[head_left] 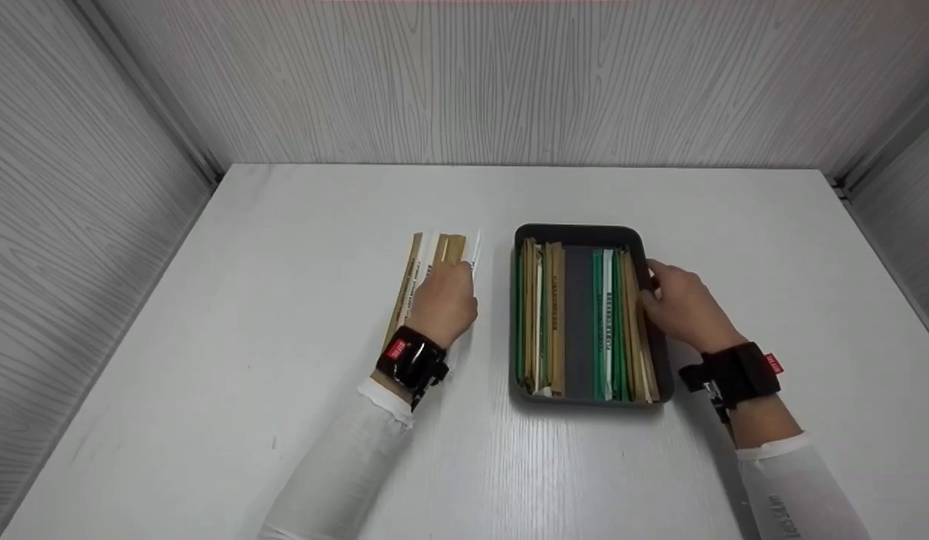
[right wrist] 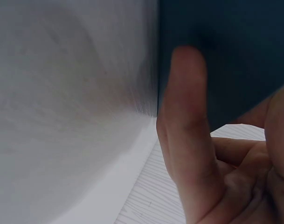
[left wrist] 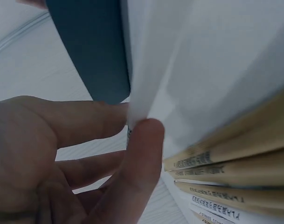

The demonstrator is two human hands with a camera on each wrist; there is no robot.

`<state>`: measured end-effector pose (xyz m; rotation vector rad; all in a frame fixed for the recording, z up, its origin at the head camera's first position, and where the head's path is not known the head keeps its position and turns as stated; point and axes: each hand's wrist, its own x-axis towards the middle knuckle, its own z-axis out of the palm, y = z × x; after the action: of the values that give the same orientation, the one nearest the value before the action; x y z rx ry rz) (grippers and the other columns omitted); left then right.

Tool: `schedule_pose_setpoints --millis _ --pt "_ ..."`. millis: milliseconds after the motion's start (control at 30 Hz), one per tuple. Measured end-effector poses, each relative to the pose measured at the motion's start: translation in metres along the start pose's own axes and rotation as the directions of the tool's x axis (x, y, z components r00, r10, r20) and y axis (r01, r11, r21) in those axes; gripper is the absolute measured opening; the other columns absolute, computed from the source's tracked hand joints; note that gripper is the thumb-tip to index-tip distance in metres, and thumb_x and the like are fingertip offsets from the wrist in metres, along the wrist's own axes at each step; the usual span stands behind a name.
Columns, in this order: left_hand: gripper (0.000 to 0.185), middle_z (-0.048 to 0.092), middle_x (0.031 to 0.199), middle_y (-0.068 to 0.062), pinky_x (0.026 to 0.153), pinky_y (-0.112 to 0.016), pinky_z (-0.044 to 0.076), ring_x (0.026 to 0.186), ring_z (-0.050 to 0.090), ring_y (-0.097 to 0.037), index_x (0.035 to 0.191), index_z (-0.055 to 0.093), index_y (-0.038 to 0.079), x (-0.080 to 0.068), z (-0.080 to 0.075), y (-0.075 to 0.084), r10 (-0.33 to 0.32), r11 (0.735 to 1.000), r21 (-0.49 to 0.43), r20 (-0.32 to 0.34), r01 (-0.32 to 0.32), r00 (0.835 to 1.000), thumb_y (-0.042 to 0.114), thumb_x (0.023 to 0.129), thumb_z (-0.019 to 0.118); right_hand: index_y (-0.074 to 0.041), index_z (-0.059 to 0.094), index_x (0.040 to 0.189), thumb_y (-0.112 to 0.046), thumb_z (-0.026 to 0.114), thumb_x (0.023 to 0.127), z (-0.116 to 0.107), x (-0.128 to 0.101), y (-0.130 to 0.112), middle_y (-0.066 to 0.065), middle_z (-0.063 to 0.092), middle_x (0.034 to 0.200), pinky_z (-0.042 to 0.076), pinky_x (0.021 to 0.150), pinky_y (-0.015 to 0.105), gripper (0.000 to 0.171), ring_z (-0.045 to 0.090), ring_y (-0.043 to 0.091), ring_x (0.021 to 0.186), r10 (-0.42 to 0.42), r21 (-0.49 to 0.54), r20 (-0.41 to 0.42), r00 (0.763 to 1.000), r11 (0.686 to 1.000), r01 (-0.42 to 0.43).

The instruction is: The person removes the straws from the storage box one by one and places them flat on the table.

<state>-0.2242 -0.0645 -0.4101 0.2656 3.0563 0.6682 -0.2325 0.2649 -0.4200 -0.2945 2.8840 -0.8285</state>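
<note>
Left grip (head_left: 443, 306) pinches white packet (head_left: 477, 250), likely light, bendy: pinch mid-length. Right grip (head_left: 689, 311) holds tray (head_left: 579, 337), probably stiff, by 3 o'clock wall.

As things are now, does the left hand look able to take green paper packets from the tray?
Probably yes: the dark tray is uncovered and close. However, the left hand pinches a white paper packet, which it would likely need to release before taking the green packets.
</note>
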Motion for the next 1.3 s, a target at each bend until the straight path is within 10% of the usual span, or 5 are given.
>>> schedule_pose_setpoints --millis 533,1300 --pt "0.006 0.067 0.097 -0.020 0.058 -0.044 0.060 0.071 0.070 -0.030 0.090 0.073 -0.005 -0.002 0.013 0.003 0.029 0.969 0.245 0.000 -0.028 1.000 -0.004 0.092 0.067 0.013 0.036 0.153 -0.007 0.051 0.104 -0.001 -0.003 -0.002 0.034 0.062 0.123 0.058 0.071 0.042 0.054 0.066 0.035 0.094 0.025 0.004 0.005 1.000 1.000 -0.025" --pt "0.008 0.067 0.100 -0.022 0.059 -0.044 0.062 0.073 0.071 -0.028 0.092 0.072 -0.009 0.000 0.012 -0.003 0.013 0.965 0.264 -0.029 -0.005 0.999 -0.005 0.093 0.065 0.015 0.037 0.151 -0.008 0.051 0.104 0.000 -0.002 -0.001 0.033 0.064 0.118 0.056 0.067 0.040 0.055 0.065 0.033 0.089 0.006 -0.014 -0.017 1.000 1.000 -0.006"
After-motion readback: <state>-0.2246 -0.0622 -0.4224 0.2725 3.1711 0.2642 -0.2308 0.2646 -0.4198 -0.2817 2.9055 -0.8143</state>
